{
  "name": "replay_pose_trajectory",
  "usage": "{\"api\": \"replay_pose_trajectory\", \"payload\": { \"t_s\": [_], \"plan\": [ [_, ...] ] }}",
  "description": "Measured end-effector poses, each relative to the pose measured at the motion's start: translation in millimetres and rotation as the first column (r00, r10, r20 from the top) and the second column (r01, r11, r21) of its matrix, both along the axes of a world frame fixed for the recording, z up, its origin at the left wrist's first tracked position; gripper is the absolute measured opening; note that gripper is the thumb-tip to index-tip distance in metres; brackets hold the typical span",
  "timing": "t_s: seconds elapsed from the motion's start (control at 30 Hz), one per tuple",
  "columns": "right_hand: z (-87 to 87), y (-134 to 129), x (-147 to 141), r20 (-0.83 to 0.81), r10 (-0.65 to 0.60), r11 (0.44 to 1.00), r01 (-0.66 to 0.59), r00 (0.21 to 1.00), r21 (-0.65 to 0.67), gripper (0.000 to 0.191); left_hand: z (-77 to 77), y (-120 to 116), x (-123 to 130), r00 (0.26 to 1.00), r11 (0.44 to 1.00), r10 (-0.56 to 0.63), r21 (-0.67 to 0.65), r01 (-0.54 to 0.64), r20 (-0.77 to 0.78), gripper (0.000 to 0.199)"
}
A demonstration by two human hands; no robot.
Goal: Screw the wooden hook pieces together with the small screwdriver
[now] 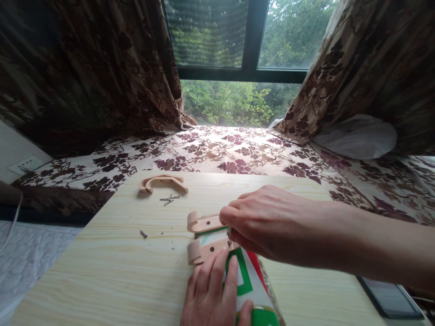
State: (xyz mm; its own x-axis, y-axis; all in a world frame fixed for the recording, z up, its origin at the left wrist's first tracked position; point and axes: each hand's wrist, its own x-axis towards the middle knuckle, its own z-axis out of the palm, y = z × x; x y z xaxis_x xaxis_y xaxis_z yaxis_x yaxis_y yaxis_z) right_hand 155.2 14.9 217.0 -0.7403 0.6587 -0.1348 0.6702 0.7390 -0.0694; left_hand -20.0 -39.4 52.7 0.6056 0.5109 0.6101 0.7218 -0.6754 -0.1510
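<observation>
Near the lower centre of the frame, two pale wooden hooks (205, 251) lie across a printed panel (256, 296) on the surface (102, 262). The right hand (268, 222) pinches a small metal piece (229, 235), mostly hidden, at the nearer hook's end; the left hand (210, 290) presses flat, fingers slightly spread. Should the metal piece tilt under pressure, it could skid into the left fingertips; weak bracing could let that hook twist.

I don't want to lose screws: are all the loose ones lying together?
No, one screw lies apart on the table, away from the small group of screws beside the curved wooden pieces.
</observation>
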Motion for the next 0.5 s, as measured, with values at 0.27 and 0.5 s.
{"api": "replay_pose_trajectory", "payload": {
  "t_s": [0.27, 0.5],
  "plan": [
    [1.1, 0, 1, -0.010, 0.018, 0.999, -0.018, 1.000, -0.039, 0.009, -0.8, 1, 1, 1.000, 1.000, 0.001, -0.001, -0.001, 0.000, 0.041],
    [-5.3, 1, 1, 0.013, 0.004, 1.000, -0.004, 1.000, 0.031, 0.015, 0.9, 0, 0, 1.000, 1.000, -0.007, -0.022, 0.007, 0.014, 0.041]
  ]
}}
